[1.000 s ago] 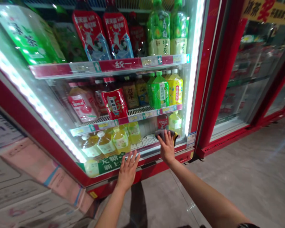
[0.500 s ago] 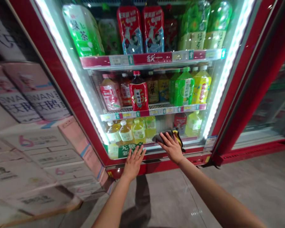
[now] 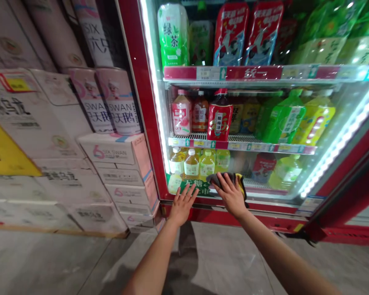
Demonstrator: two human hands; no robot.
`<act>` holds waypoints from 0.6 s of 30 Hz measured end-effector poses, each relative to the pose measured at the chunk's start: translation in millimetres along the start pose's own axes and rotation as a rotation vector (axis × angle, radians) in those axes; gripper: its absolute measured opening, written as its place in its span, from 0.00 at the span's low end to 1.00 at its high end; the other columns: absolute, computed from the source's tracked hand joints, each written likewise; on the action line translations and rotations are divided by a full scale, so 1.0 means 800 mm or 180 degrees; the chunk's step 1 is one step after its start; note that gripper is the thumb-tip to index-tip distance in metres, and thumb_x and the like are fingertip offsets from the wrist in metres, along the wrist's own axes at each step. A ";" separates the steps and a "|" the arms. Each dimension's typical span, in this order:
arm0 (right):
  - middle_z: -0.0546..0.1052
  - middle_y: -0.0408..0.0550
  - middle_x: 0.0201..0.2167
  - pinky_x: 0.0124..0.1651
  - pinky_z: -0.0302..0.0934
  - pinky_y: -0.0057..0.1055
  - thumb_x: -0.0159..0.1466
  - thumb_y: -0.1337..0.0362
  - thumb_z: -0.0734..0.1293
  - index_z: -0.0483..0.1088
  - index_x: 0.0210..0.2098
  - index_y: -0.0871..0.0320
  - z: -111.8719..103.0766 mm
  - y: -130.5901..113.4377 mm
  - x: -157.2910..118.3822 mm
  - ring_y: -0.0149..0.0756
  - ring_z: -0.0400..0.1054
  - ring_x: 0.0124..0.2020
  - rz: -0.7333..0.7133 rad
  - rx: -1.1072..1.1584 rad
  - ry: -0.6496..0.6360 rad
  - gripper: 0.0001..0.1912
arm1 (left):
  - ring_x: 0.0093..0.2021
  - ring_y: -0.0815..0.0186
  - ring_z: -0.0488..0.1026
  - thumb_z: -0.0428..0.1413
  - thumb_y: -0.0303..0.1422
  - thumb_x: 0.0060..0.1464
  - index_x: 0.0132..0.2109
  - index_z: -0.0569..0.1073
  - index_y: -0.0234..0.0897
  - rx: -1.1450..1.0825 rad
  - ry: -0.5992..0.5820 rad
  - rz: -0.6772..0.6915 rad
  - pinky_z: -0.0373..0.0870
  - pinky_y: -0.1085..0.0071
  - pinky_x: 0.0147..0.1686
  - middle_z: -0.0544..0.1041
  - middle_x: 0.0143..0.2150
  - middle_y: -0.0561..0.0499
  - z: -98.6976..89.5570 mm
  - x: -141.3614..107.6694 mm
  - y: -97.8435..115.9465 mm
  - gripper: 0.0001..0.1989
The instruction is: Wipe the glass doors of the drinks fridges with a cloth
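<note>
A lit drinks fridge with a red frame (image 3: 135, 45) stands before me, its glass door closed. My right hand (image 3: 232, 196) holds a dark grey cloth with a yellow edge (image 3: 241, 184) pressed to the lower glass, fingers laid over it. To its left, my left hand (image 3: 182, 207) is open, fingers spread, at the bottom of the door and holding nothing. A green sticker with white writing (image 3: 189, 185) is on the glass just above the left fingertips. Behind the glass, the lowest shelf has small bottles of yellow drink (image 3: 191, 164).
Stacked white and pink cartons (image 3: 113, 149) stand close on the left, with pink cans (image 3: 119, 102) on top. A yellow price sign (image 3: 9, 151) hangs farther left. Another red fridge (image 3: 350, 221) adjoins on the right. Grey tiles (image 3: 221, 254) cover the floor.
My view has swung left, so the fridge appears farther right and more cartons show. The cloth and right hand have come leftward over the glass, nearer the green sticker and the left hand.
</note>
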State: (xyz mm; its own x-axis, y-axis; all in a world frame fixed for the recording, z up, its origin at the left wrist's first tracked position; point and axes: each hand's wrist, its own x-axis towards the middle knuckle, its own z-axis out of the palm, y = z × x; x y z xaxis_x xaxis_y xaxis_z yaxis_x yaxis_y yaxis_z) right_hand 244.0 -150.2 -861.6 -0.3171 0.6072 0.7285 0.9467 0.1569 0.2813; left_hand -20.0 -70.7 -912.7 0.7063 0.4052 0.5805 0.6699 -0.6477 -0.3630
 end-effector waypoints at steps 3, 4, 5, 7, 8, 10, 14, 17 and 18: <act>0.62 0.46 0.70 0.75 0.32 0.53 0.70 0.67 0.64 0.70 0.61 0.46 0.014 -0.019 -0.007 0.43 0.55 0.71 -0.0613 0.0124 -0.0111 0.22 | 0.77 0.56 0.36 0.51 0.23 0.55 0.75 0.46 0.41 -0.0054 -0.0067 -0.0058 0.40 0.49 0.73 0.42 0.78 0.49 0.003 -0.012 -0.007 0.43; 0.63 0.45 0.70 0.75 0.33 0.50 0.70 0.66 0.63 0.72 0.59 0.47 0.015 -0.017 -0.015 0.40 0.55 0.70 -0.0819 0.0171 -0.0178 0.19 | 0.77 0.56 0.37 0.51 0.22 0.55 0.75 0.46 0.41 -0.0060 -0.0101 -0.0093 0.41 0.48 0.73 0.42 0.78 0.49 0.004 -0.017 -0.010 0.43; 0.63 0.44 0.70 0.75 0.34 0.47 0.71 0.65 0.63 0.73 0.57 0.47 0.014 -0.011 -0.023 0.39 0.56 0.70 -0.0952 0.0204 -0.0232 0.18 | 0.77 0.56 0.38 0.51 0.22 0.55 0.75 0.45 0.42 -0.0057 -0.0135 -0.0141 0.41 0.48 0.73 0.42 0.78 0.49 0.005 -0.022 -0.014 0.43; 0.63 0.44 0.70 0.75 0.34 0.47 0.70 0.66 0.64 0.73 0.58 0.47 0.007 0.004 -0.033 0.39 0.56 0.70 -0.0928 0.0203 -0.0275 0.18 | 0.77 0.56 0.38 0.50 0.21 0.55 0.75 0.44 0.43 -0.0040 -0.0186 -0.0265 0.41 0.48 0.73 0.42 0.78 0.50 0.007 -0.034 -0.024 0.44; 0.63 0.44 0.70 0.75 0.34 0.50 0.70 0.67 0.64 0.71 0.60 0.46 0.003 0.010 -0.032 0.41 0.55 0.70 -0.0803 0.0170 -0.0264 0.21 | 0.77 0.57 0.38 0.51 0.21 0.55 0.75 0.43 0.43 -0.0034 -0.0203 -0.0335 0.42 0.48 0.73 0.42 0.78 0.50 0.009 -0.039 -0.029 0.45; 0.63 0.46 0.70 0.74 0.33 0.57 0.68 0.68 0.65 0.68 0.63 0.45 -0.002 0.010 -0.018 0.47 0.53 0.71 -0.0490 0.0080 -0.0183 0.25 | 0.77 0.57 0.38 0.51 0.21 0.54 0.75 0.43 0.45 -0.0046 -0.0248 -0.0460 0.42 0.48 0.73 0.42 0.78 0.51 0.011 -0.049 -0.039 0.45; 0.61 0.46 0.71 0.73 0.33 0.62 0.68 0.67 0.65 0.64 0.67 0.44 0.013 -0.037 0.026 0.51 0.49 0.73 -0.0397 0.0096 -0.0129 0.28 | 0.77 0.57 0.38 0.51 0.22 0.56 0.75 0.43 0.44 -0.0091 -0.0363 -0.0656 0.43 0.49 0.73 0.41 0.77 0.50 0.014 -0.063 -0.047 0.44; 0.67 0.43 0.68 0.75 0.36 0.53 0.71 0.64 0.63 0.68 0.64 0.45 0.033 -0.071 0.031 0.43 0.54 0.71 -0.0776 0.0360 -0.0128 0.22 | 0.77 0.57 0.38 0.50 0.22 0.57 0.75 0.44 0.45 -0.0081 -0.0348 -0.0816 0.44 0.49 0.73 0.41 0.77 0.49 0.012 -0.071 -0.046 0.43; 0.70 0.42 0.65 0.75 0.36 0.49 0.71 0.64 0.62 0.70 0.61 0.46 0.036 -0.074 0.027 0.40 0.57 0.69 -0.0862 0.0448 -0.0084 0.20 | 0.77 0.58 0.38 0.50 0.22 0.58 0.75 0.44 0.46 -0.0064 -0.0325 -0.0859 0.43 0.49 0.73 0.41 0.77 0.50 0.011 -0.073 -0.046 0.42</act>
State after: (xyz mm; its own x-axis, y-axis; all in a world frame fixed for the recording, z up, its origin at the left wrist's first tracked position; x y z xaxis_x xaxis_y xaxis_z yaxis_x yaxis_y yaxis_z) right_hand 182.4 -123.8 -880.9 -0.5591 0.5483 0.6219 0.8271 0.4210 0.3723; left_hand -84.0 -64.4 -939.7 0.5233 0.6268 0.5774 0.8327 -0.5200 -0.1903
